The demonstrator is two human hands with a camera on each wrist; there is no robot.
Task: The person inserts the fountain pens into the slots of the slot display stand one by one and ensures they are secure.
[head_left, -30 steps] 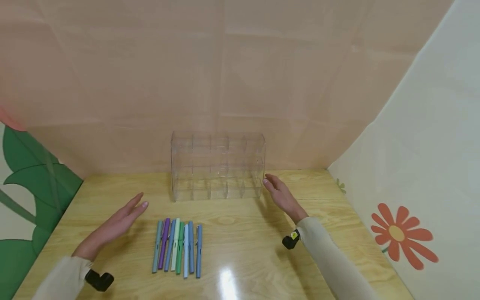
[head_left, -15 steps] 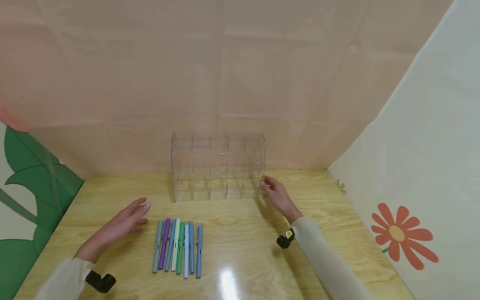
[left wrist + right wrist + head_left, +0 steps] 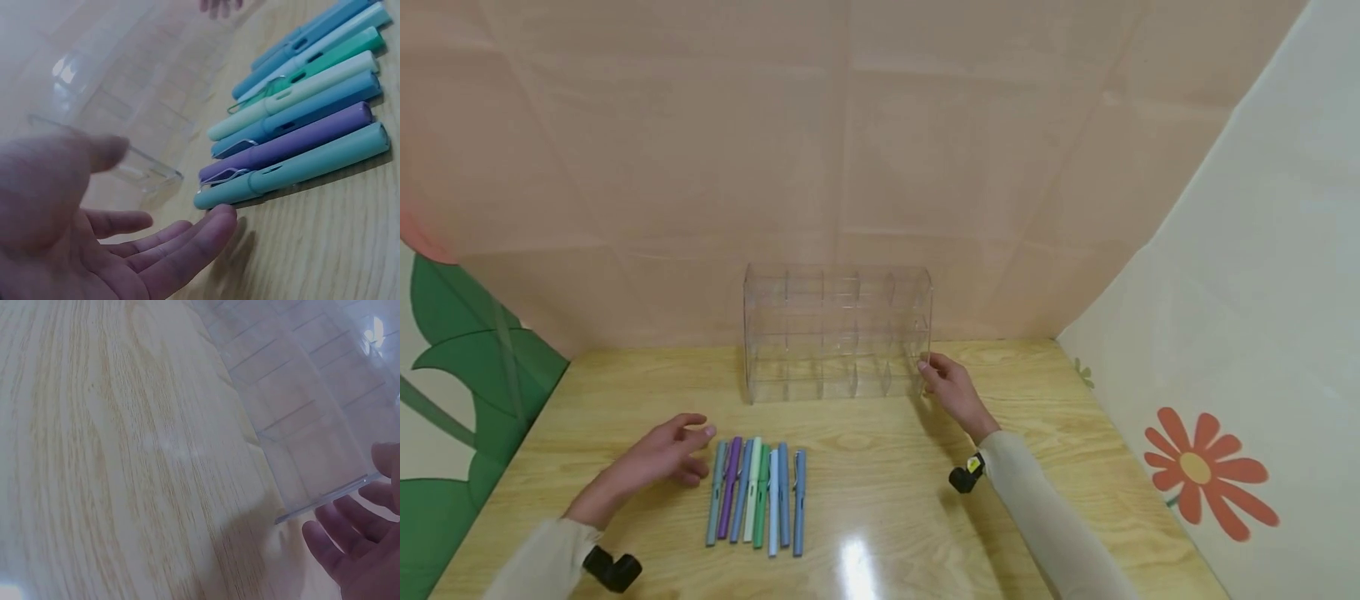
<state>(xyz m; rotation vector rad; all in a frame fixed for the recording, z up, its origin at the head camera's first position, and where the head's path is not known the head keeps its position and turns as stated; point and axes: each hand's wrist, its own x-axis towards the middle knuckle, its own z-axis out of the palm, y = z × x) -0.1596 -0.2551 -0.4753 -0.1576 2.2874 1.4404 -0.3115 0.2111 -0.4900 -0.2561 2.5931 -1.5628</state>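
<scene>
A clear plastic organizer point(image 3: 838, 388) with rows of compartments stands upright at the back of the table. My right hand point(image 3: 955, 390) holds its right side wall, the thumb at the front edge and the fingers outside, as the right wrist view shows. In front of it lie several capped pens side by side: a teal pen point(image 3: 294, 165), a purple pen point(image 3: 294, 140), a pale green pen point(image 3: 300, 94), a green pen point(image 3: 761, 500) and several blue ones. Beside the teal pen hovers my left hand point(image 3: 658, 454), fingers loosely spread and holding nothing; its fingertips are close to that pen's cap end.
The wooden table point(image 3: 880, 467) meets a draped pinkish backdrop point(image 3: 925, 167) right behind the organizer. A white panel with a red flower point(image 3: 1193, 468) rises at the right, and green printed leaves point(image 3: 467, 358) at the left.
My left hand has come down and right, toward the pens, its fingers bending. My right hand has closed onto the organizer's side wall. The pens lie as before.
</scene>
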